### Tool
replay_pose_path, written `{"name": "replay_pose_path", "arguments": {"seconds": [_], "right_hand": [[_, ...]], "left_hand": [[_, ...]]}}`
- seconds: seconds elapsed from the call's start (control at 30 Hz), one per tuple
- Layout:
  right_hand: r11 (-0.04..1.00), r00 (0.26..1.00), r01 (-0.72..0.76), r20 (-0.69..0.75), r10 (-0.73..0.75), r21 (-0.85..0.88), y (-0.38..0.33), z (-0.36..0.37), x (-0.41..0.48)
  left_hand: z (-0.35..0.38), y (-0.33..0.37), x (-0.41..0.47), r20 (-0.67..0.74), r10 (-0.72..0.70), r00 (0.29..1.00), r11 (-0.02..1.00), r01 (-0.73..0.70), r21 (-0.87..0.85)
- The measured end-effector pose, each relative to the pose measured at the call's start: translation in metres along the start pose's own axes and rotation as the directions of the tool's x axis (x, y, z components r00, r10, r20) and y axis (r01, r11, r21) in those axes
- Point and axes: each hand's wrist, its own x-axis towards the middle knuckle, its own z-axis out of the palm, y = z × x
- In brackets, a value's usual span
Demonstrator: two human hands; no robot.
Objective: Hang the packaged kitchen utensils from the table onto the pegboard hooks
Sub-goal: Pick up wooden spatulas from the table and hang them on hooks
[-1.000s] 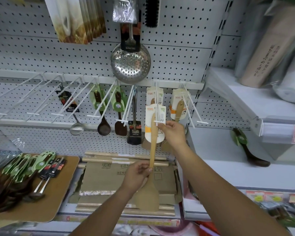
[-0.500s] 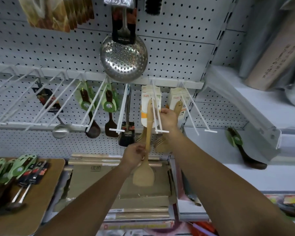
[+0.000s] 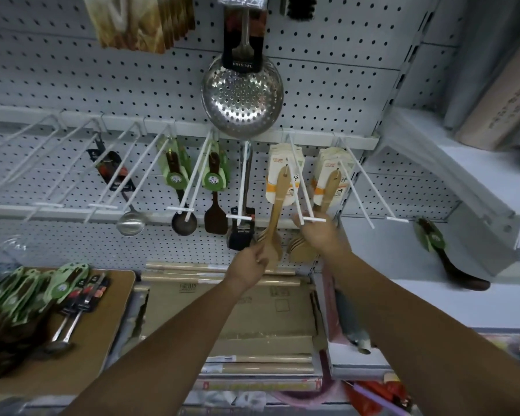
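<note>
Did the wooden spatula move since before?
Yes. The wooden spatula slid back along the hook, from its front tip toward the pegboard, where it hangs now.

The wooden spatula (image 3: 278,202) hangs nearly upright on a white double-wire hook (image 3: 301,190). Its handle top is threaded on the wires in front of a stack of like white-and-orange cards (image 3: 275,163), blade down. The left hand (image 3: 248,265) grips it at the blade. Up and right of the grip, a second bunch of carded spatulas (image 3: 330,181) hangs on the next hook. Well left of and below the grip, on the brown table (image 3: 102,334), lie a heap of green-carded dark spoons (image 3: 27,295) and, beside it, black-carded steel utensils (image 3: 84,298), carded ends toward the pegboard (image 3: 327,85).
</note>
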Motion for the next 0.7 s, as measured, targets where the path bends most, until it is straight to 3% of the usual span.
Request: {"name": "replay_pose_path", "arguments": {"seconds": [0.07, 0.17, 0.3, 0.43, 0.7], "right_hand": [[0.986, 0.994, 0.044, 0.110, -0.027, -0.162, 0.019, 0.003, -0.020], [0.880, 0.949, 0.251, 0.281, -0.142, -0.402, 0.037, 0.019, -0.039], [0.669, 0.830, 0.537, 0.465, -0.308, -0.514, 0.012, 0.052, -0.060], [0.481, 0.639, 0.763, 0.614, -0.463, -0.432, -0.033, 0.104, -0.094], [0.285, 0.311, 0.944, 0.751, -0.583, -0.169, -0.129, 0.208, -0.195]], "left_hand": [[-0.009, -0.009, -0.016, -0.047, 0.014, 0.999, 0.988, -0.006, 0.154], [-0.030, -0.029, -0.046, -0.100, 0.004, 0.995, 0.882, 0.044, 0.470], [-0.068, -0.054, -0.099, -0.219, -0.019, 0.975, 0.770, 0.154, 0.619], [-0.108, -0.081, -0.170, -0.340, -0.118, 0.933, 0.707, 0.320, 0.631], [-0.189, -0.136, -0.311, -0.578, -0.274, 0.769, 0.637, 0.595, 0.490]]}}
